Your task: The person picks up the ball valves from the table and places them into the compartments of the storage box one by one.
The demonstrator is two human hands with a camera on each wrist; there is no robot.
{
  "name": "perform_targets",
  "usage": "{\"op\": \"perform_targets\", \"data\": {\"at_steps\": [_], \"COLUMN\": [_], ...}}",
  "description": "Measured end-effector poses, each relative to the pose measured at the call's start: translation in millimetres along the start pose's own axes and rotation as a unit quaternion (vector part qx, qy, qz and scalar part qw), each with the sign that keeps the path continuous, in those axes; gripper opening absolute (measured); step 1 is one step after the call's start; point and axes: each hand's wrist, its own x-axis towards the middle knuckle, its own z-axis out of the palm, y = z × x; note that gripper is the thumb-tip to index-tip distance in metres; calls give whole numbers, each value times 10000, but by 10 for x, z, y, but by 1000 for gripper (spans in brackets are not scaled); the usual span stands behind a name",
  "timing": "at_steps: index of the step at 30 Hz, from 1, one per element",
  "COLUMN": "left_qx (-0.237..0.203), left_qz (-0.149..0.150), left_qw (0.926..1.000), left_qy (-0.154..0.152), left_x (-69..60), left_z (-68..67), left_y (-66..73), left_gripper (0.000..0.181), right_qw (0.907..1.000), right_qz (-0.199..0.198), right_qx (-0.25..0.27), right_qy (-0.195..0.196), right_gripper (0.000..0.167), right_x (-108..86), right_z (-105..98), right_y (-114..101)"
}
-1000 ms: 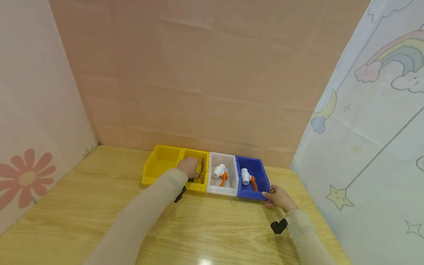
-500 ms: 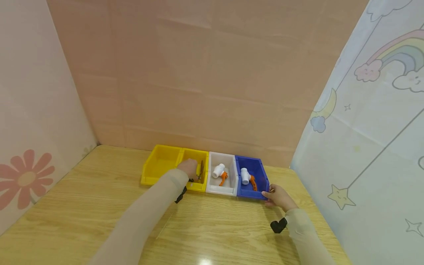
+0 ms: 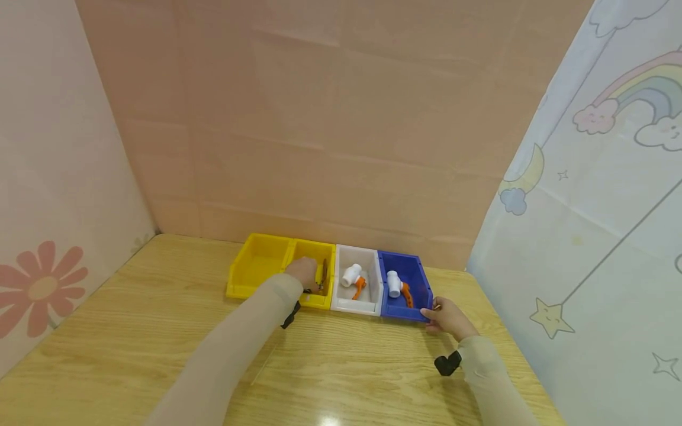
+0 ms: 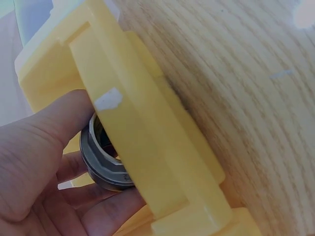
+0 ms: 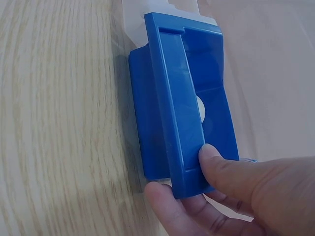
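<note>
My left hand (image 3: 302,272) is down inside the right-hand yellow bin (image 3: 314,303), its fingers curled round a metal pipe fitting (image 4: 106,160) with a hexagonal, hollow end. The bin's front wall hides part of this fitting in the left wrist view. My right hand (image 3: 450,318) grips the front right corner of the blue bin (image 5: 170,108), thumb over the rim and fingers below. In that bin lies a white plastic valve (image 3: 394,284) with an orange handle. A similar white valve (image 3: 351,275) lies in the white bin (image 3: 358,305).
Another yellow bin (image 3: 258,266) stands at the left end of the row. All the bins sit side by side on a wooden table (image 3: 341,361), near the peach backdrop (image 3: 330,130). Patterned side panels (image 3: 581,236) flank the table.
Both hands stay nearly in place: the left in the yellow bin, the right on the blue bin's corner. A yellow piece beside the left hand shows a little more.
</note>
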Motion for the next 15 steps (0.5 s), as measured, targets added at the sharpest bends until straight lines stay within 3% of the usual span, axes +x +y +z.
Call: {"op": "perform_targets", "data": {"at_steps": [15], "left_qx": [228], "left_qz": [146], "left_qw": [9996], "left_qy": [49], "left_x": [36], "left_z": [59], "left_y": [-14], "left_gripper": [29], "right_qw": [10000], "right_qz": [-52], "right_qx": [-26], "right_qy": [-41], "right_gripper": [26], "right_x": [13], "right_z": [-11], "right_y": [4]}}
